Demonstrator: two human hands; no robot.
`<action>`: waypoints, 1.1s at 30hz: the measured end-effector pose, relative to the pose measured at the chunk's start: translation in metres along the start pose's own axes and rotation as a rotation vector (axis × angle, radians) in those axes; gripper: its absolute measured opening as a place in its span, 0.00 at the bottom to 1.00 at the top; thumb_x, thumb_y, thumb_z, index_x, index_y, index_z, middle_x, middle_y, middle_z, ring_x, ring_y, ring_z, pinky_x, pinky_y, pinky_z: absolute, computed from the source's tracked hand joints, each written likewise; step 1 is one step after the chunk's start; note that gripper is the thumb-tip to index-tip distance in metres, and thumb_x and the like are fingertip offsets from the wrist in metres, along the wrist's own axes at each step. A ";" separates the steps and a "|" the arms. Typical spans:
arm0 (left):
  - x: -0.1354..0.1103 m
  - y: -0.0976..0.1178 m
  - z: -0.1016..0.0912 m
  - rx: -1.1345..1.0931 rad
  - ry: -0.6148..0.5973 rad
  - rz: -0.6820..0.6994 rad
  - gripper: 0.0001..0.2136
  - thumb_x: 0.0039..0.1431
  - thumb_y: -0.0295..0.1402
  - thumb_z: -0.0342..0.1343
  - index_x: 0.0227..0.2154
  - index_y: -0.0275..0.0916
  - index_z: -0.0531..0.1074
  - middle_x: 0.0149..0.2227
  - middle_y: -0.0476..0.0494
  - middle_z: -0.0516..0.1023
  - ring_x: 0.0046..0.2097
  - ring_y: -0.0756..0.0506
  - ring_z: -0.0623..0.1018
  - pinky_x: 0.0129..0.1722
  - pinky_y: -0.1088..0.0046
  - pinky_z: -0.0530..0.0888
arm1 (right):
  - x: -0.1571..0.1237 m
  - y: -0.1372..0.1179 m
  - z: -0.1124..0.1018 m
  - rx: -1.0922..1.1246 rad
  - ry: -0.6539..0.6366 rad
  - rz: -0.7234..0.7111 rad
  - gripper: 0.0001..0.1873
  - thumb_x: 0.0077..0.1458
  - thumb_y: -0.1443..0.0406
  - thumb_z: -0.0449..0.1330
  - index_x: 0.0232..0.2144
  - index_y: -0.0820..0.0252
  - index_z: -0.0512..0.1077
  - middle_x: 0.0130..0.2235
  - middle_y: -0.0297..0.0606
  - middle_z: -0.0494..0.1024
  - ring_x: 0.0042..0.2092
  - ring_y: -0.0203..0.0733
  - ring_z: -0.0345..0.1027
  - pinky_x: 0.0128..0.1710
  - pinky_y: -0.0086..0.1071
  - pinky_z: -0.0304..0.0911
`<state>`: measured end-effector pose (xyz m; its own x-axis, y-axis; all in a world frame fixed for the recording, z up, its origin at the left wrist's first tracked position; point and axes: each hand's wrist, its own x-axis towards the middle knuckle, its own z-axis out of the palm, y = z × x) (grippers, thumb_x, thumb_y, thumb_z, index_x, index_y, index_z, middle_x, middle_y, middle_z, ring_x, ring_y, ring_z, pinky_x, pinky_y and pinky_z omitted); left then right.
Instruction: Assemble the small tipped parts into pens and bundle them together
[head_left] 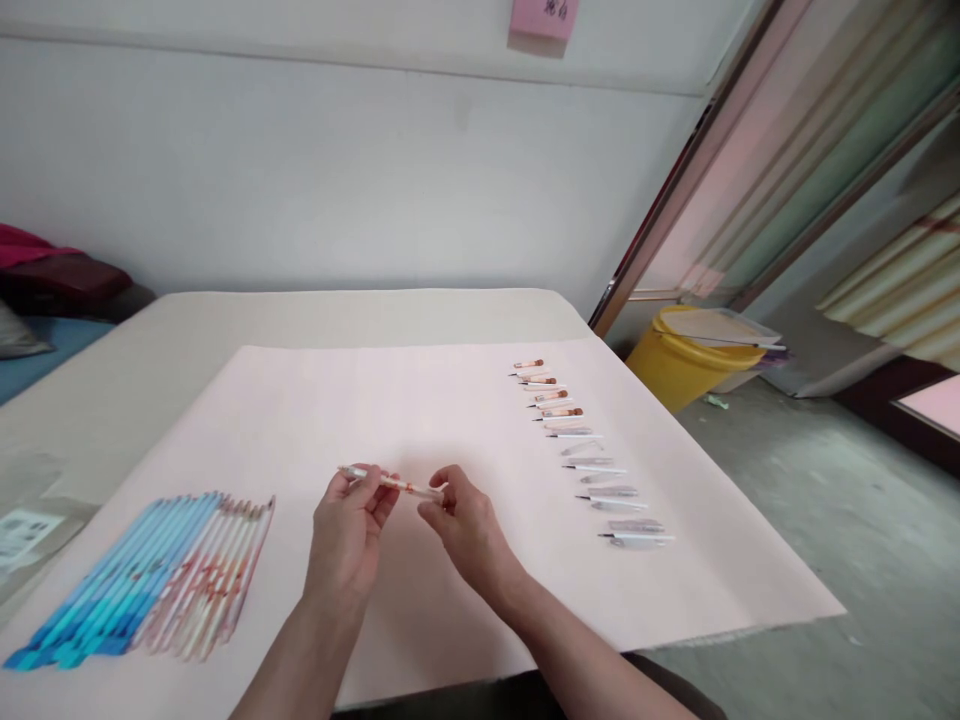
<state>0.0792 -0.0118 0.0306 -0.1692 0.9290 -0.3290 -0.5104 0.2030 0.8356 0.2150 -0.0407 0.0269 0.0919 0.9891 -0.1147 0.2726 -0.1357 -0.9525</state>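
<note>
A slim white pen point(409, 488) with small orange-red marks lies almost level between my two hands, above the pink sheet. My left hand point(349, 525) is closed around its left part, the pale tip sticking out past the fingers. With thumb and fingers, my right hand point(465, 525) pinches the pen's right end; whether a separate small part is in that pinch is hidden. To the left lie several blue pens point(124, 575) side by side, touching a group of white-and-red pens point(214, 570).
On the right, a slanting column holds several pen refills point(611, 503) with clear pieces point(636, 525) and brown-ended parts point(555, 395) beside them. The pink sheet point(360, 400) covers most of the table point(375, 315). A yellow bin point(667, 360) stands past the right edge.
</note>
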 end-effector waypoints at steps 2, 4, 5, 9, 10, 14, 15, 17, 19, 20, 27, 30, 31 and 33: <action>-0.001 0.002 0.000 -0.008 -0.007 -0.022 0.08 0.46 0.30 0.62 0.29 0.37 0.69 0.31 0.46 0.74 0.35 0.48 0.76 0.39 0.69 0.74 | -0.001 -0.001 0.000 0.025 -0.035 0.009 0.01 0.51 0.67 0.54 0.29 0.58 0.65 0.21 0.27 0.67 0.20 0.29 0.56 0.19 0.22 0.49; -0.002 0.004 0.001 -0.003 -0.026 -0.052 0.07 0.47 0.30 0.61 0.28 0.37 0.69 0.31 0.46 0.75 0.36 0.48 0.76 0.39 0.70 0.74 | 0.000 -0.001 -0.001 0.088 -0.110 0.061 0.08 0.55 0.64 0.50 0.26 0.59 0.63 0.21 0.29 0.68 0.17 0.28 0.55 0.17 0.23 0.48; -0.002 0.004 0.001 0.001 -0.034 -0.062 0.07 0.47 0.30 0.61 0.28 0.37 0.69 0.31 0.45 0.75 0.36 0.49 0.76 0.39 0.70 0.74 | 0.001 0.000 -0.002 0.116 -0.142 0.086 0.10 0.56 0.63 0.48 0.25 0.59 0.63 0.21 0.30 0.69 0.16 0.28 0.54 0.16 0.23 0.48; -0.002 0.003 0.000 -0.007 -0.035 -0.063 0.06 0.47 0.29 0.61 0.28 0.36 0.69 0.30 0.45 0.75 0.35 0.49 0.77 0.38 0.72 0.74 | 0.004 0.005 -0.002 0.125 -0.152 0.093 0.11 0.56 0.62 0.49 0.24 0.60 0.64 0.20 0.30 0.68 0.16 0.27 0.55 0.15 0.22 0.49; -0.001 0.003 0.000 -0.014 -0.029 -0.059 0.06 0.47 0.28 0.61 0.28 0.36 0.69 0.30 0.45 0.75 0.35 0.49 0.77 0.38 0.71 0.74 | 0.004 0.006 -0.001 0.122 -0.130 0.077 0.09 0.55 0.62 0.51 0.26 0.60 0.65 0.21 0.29 0.68 0.16 0.28 0.55 0.16 0.22 0.50; 0.000 0.002 0.000 -0.034 -0.029 -0.054 0.06 0.47 0.28 0.61 0.28 0.37 0.69 0.31 0.45 0.75 0.35 0.48 0.77 0.38 0.70 0.75 | 0.002 0.009 0.003 0.161 -0.049 0.018 0.08 0.49 0.70 0.54 0.34 0.57 0.64 0.23 0.26 0.67 0.18 0.28 0.56 0.17 0.22 0.52; -0.001 0.002 0.000 -0.032 -0.032 -0.056 0.06 0.47 0.27 0.61 0.28 0.37 0.69 0.31 0.45 0.75 0.36 0.48 0.77 0.39 0.70 0.74 | 0.001 0.008 0.003 0.168 -0.051 0.020 0.08 0.49 0.70 0.53 0.34 0.57 0.64 0.23 0.26 0.67 0.18 0.28 0.56 0.16 0.22 0.52; -0.001 0.004 0.000 -0.021 -0.033 -0.064 0.05 0.47 0.27 0.60 0.27 0.37 0.69 0.31 0.45 0.75 0.36 0.48 0.77 0.39 0.71 0.74 | 0.000 0.006 0.003 0.165 -0.079 0.031 0.02 0.53 0.67 0.51 0.31 0.58 0.64 0.22 0.28 0.68 0.17 0.28 0.55 0.16 0.22 0.52; -0.002 0.005 0.001 -0.013 -0.029 -0.071 0.06 0.47 0.28 0.61 0.27 0.37 0.69 0.31 0.45 0.75 0.37 0.48 0.76 0.39 0.71 0.74 | -0.001 0.003 0.001 0.147 -0.118 0.041 0.08 0.56 0.63 0.49 0.28 0.59 0.63 0.21 0.29 0.69 0.16 0.28 0.55 0.15 0.22 0.51; -0.002 0.005 0.002 -0.012 -0.026 -0.074 0.06 0.47 0.28 0.61 0.27 0.37 0.69 0.31 0.45 0.75 0.37 0.48 0.76 0.39 0.71 0.74 | -0.001 0.002 0.001 0.136 -0.134 0.040 0.11 0.58 0.62 0.48 0.26 0.59 0.63 0.21 0.29 0.69 0.15 0.27 0.55 0.15 0.22 0.51; -0.001 0.005 0.002 -0.032 -0.017 -0.062 0.05 0.47 0.27 0.61 0.27 0.37 0.69 0.30 0.46 0.75 0.36 0.48 0.77 0.37 0.71 0.74 | 0.001 0.001 -0.001 0.179 -0.107 0.066 0.07 0.56 0.62 0.51 0.29 0.60 0.64 0.24 0.31 0.72 0.18 0.27 0.58 0.17 0.22 0.53; -0.001 0.005 0.000 -0.027 -0.041 -0.066 0.05 0.48 0.27 0.60 0.27 0.37 0.69 0.30 0.45 0.75 0.36 0.48 0.77 0.37 0.72 0.74 | 0.002 0.001 -0.002 0.196 -0.181 0.118 0.13 0.59 0.60 0.46 0.27 0.60 0.63 0.19 0.30 0.69 0.15 0.28 0.55 0.14 0.23 0.49; -0.001 0.005 0.000 -0.026 -0.046 -0.066 0.05 0.48 0.27 0.60 0.27 0.37 0.69 0.30 0.45 0.75 0.35 0.49 0.76 0.37 0.72 0.74 | 0.002 0.001 -0.003 0.195 -0.194 0.122 0.16 0.59 0.59 0.44 0.26 0.61 0.63 0.19 0.30 0.68 0.14 0.28 0.54 0.14 0.23 0.48; -0.001 0.004 0.001 -0.027 -0.043 -0.063 0.05 0.48 0.27 0.60 0.27 0.37 0.69 0.31 0.45 0.75 0.35 0.49 0.76 0.37 0.72 0.74 | 0.002 0.001 -0.003 0.187 -0.167 0.105 0.15 0.59 0.58 0.46 0.28 0.61 0.64 0.20 0.30 0.69 0.15 0.28 0.56 0.15 0.23 0.50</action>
<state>0.0776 -0.0121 0.0350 -0.1002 0.9273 -0.3606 -0.5415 0.2532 0.8017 0.2180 -0.0388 0.0263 -0.0535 0.9678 -0.2458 0.0871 -0.2407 -0.9667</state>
